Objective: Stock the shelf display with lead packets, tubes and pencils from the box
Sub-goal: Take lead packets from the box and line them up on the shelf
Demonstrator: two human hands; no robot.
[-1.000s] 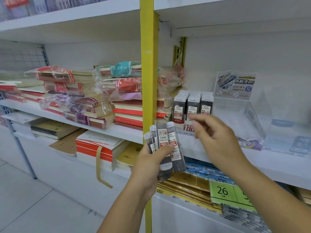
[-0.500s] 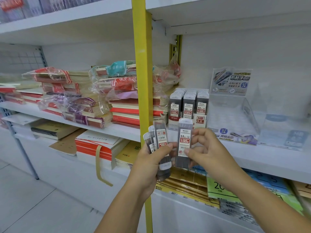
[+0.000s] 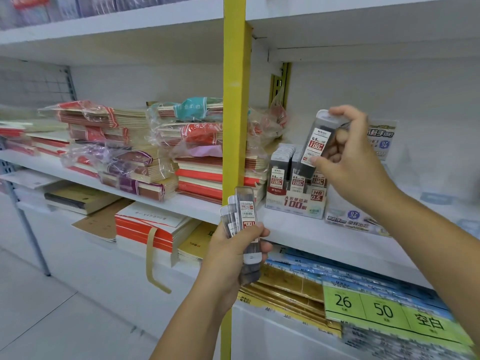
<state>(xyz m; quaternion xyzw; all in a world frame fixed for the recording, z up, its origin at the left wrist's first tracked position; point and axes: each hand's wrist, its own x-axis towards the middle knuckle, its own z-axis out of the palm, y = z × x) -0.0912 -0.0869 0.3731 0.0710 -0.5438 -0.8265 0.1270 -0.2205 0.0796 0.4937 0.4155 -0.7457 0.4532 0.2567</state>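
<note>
Alignment matters: your right hand (image 3: pixel 355 165) pinches a clear flat plastic lead case (image 3: pixel 317 141) right of centre, above the red-and-white cardboard display box (image 3: pixel 296 201); slot it upright while your left hand (image 3: pixel 231 258) grips the spare cases (image 3: pixel 245 216).

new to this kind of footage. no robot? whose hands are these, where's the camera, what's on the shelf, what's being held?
There is no machine here. A person works with bare hands, and the one camera sits on their head, looking forward and down, so both arms come in from the bottom of the picture. The wide lens bends straight lines a little.

The left hand grips a fanned bunch of lead packets, low, in front of the yellow upright. The right hand holds a single packet tilted above the display box. That box stands on the white shelf and holds rows of similar packets upright.

Left of the upright lie stacks of notebooks, some in plastic wrap. Lower down, green price tags read 26 and 50.
</note>
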